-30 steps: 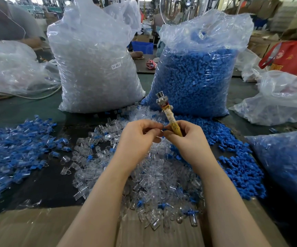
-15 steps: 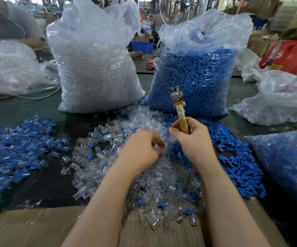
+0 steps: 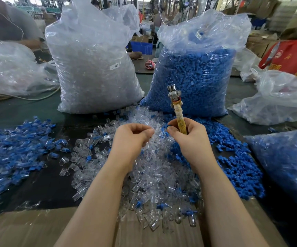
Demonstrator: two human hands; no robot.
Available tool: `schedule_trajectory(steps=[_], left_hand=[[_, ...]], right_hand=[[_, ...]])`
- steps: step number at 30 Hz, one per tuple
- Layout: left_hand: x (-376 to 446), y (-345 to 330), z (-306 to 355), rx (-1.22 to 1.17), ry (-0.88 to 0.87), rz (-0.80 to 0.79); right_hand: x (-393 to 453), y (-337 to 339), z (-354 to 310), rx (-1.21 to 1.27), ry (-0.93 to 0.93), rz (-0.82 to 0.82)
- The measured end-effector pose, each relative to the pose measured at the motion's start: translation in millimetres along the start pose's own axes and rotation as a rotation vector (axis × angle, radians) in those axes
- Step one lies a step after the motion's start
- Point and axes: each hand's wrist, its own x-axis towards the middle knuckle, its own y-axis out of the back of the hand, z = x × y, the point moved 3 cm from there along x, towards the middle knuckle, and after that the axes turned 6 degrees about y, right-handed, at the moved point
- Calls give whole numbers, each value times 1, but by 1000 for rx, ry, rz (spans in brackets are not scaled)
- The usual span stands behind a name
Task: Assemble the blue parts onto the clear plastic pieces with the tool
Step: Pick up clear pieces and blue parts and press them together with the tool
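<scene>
My right hand grips the taped yellowish handle of the tool, which stands upright with its metal head in front of the blue bag. My left hand hovers just left of it, with its curled fingers and thumb pinching what looks like a small clear plastic piece, hard to make out against the heap. Both hands are above the heap of clear plastic pieces. Loose blue parts lie in a pile to the right of it.
A tall bag of clear pieces and a bag of blue parts stand behind the heaps. Clear pieces fitted with blue parts lie in a pile at the left. Another filled bag lies at the right, and cardboard covers the near edge.
The hands came apart. My left hand dipped into the clear heap and rose again with curled fingers. My right hand shifted slightly right, and the tool tilted from leaning left to upright.
</scene>
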Motion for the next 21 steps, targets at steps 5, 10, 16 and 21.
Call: schedule_trajectory(steps=[5,10,16,21], left_hand=[[-2,-2,2,-275,56,-23],[-6,-4,4,-330,65,-28],[-12,-6,11,-297,24,-25],[-15,-9,15,-263,-21,-12]], right_hand=[[-1,-5,-4,15,15,-23],[-2,-8,-7,5,42,-17],[-3,-11,-11,-31,104,-18],[-4,-13,-10,-74,137,24]])
